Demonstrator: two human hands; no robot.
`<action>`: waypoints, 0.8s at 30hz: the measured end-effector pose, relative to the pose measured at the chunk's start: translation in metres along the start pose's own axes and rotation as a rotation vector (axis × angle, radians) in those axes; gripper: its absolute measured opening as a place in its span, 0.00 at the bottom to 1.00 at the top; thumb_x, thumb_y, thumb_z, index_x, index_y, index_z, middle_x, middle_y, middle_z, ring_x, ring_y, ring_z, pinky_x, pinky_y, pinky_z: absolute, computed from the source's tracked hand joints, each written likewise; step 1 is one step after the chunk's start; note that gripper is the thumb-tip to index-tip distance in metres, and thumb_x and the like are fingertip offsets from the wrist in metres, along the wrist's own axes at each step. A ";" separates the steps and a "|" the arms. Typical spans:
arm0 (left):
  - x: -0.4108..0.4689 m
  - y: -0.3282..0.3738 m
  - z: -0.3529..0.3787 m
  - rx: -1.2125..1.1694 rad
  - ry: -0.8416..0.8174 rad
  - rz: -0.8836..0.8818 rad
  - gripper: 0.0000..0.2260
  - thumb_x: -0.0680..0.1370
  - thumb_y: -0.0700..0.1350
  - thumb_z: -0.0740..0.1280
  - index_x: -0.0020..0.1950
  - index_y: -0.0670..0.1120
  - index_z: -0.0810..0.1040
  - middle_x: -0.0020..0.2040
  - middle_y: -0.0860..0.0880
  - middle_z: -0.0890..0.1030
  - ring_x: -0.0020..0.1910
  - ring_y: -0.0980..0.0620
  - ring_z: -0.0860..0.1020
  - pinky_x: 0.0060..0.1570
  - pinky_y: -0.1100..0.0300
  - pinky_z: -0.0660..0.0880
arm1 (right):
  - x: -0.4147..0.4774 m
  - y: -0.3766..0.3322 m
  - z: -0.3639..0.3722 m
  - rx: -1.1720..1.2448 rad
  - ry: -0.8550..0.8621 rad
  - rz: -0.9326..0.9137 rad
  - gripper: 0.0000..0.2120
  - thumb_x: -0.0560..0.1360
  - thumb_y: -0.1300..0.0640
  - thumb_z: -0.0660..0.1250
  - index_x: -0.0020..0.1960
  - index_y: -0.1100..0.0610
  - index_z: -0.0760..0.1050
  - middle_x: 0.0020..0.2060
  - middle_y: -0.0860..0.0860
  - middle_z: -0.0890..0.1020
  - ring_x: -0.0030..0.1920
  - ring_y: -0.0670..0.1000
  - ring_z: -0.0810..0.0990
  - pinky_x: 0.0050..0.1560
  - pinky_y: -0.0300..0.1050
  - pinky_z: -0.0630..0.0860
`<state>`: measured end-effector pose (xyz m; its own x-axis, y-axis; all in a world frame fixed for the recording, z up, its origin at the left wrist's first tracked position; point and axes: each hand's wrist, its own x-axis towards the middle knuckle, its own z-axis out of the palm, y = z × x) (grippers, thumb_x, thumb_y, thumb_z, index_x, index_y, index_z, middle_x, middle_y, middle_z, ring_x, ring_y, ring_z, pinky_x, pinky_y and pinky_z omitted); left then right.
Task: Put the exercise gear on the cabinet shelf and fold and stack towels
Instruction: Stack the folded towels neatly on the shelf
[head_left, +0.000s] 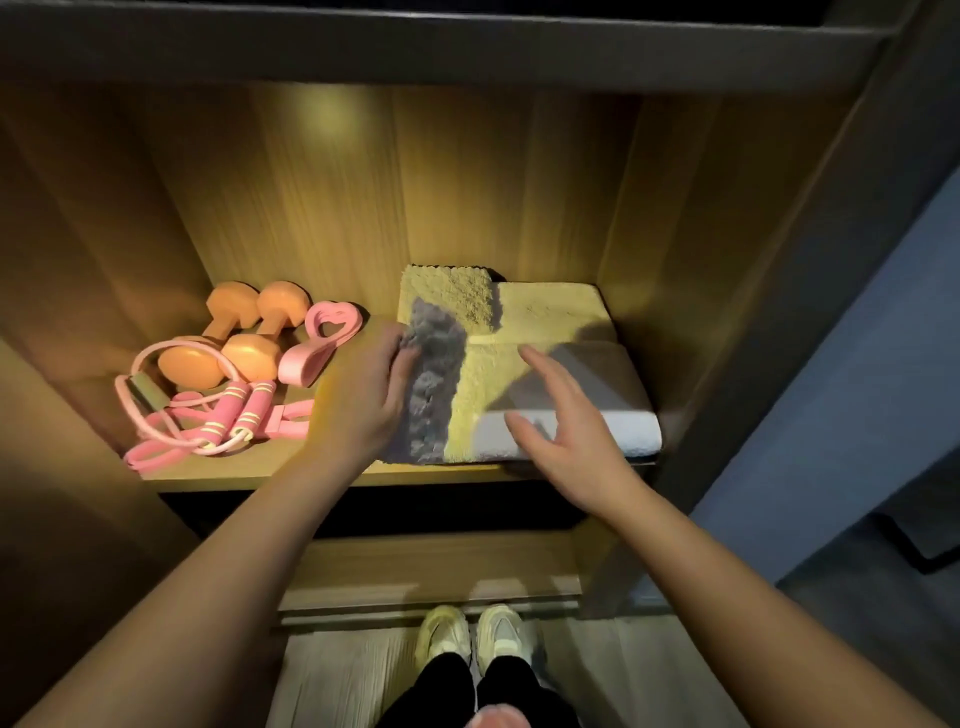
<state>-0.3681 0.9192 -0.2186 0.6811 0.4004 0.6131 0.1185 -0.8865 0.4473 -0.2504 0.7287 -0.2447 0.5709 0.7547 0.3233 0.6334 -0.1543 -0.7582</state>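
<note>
orange dumbbells (244, 338), two; one pink jump rope (228, 418); two stacked towels (545, 312). left hand (363, 395) grips the top one, right hand (566, 431) spread wide.

No text or labels seem readable in this dim view

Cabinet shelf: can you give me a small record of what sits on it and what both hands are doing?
shelf: lit, wooden, inside a cabinet
left side: two dumbbells, pink jump rope, pink heart-shaped loop
right side: stack of folded towels
top towel: fluffy, lying on the stack
left hand: grips the top towel's left edge
right hand: open, fingers spread over the stack; contact unclear
</note>
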 end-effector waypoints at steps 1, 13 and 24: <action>-0.011 0.006 -0.013 0.004 -0.028 0.053 0.14 0.81 0.49 0.54 0.53 0.41 0.74 0.43 0.45 0.78 0.40 0.48 0.74 0.35 0.56 0.63 | -0.010 -0.010 -0.004 -0.002 0.011 -0.014 0.27 0.78 0.52 0.65 0.74 0.44 0.60 0.71 0.39 0.64 0.70 0.37 0.61 0.62 0.22 0.57; -0.159 0.055 -0.099 0.005 0.055 0.132 0.15 0.81 0.49 0.54 0.56 0.42 0.75 0.43 0.42 0.81 0.38 0.43 0.78 0.34 0.53 0.72 | -0.157 -0.084 0.010 0.070 -0.025 -0.177 0.15 0.72 0.64 0.73 0.57 0.56 0.77 0.55 0.49 0.78 0.59 0.44 0.76 0.60 0.39 0.72; -0.227 0.068 -0.106 -0.116 0.290 0.192 0.17 0.84 0.54 0.49 0.52 0.43 0.70 0.43 0.50 0.71 0.36 0.52 0.73 0.34 0.64 0.63 | -0.210 -0.121 0.015 0.099 -0.368 -0.175 0.10 0.73 0.57 0.74 0.53 0.56 0.79 0.65 0.49 0.72 0.66 0.45 0.72 0.63 0.41 0.70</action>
<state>-0.5912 0.7925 -0.2585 0.4475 0.2929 0.8450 -0.0859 -0.9264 0.3666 -0.4547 0.5984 -0.2296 0.2228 0.9444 0.2417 0.6405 0.0451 -0.7666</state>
